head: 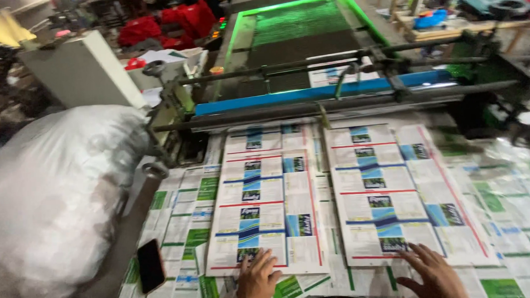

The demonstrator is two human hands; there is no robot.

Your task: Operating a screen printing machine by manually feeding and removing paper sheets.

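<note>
Hands flat, fingers spread: left hand (257,281) on left printed sheet (267,210), right hand (435,274) on right printed sheet (396,194); both sheets' long axes point toward the conveyor (299,39).

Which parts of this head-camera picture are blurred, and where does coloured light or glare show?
Head view: motion blur smears the whole frame, worst on the white sack and the right-hand sheets; left hand and right hand are soft-edged on the printed sheets; green glow rims the conveyor; the phone reflects faintly.

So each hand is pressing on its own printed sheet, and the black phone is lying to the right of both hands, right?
Not quite. In the head view the black phone lies left of both hands. The left hand and right hand do each rest on their own printed sheet.
</note>
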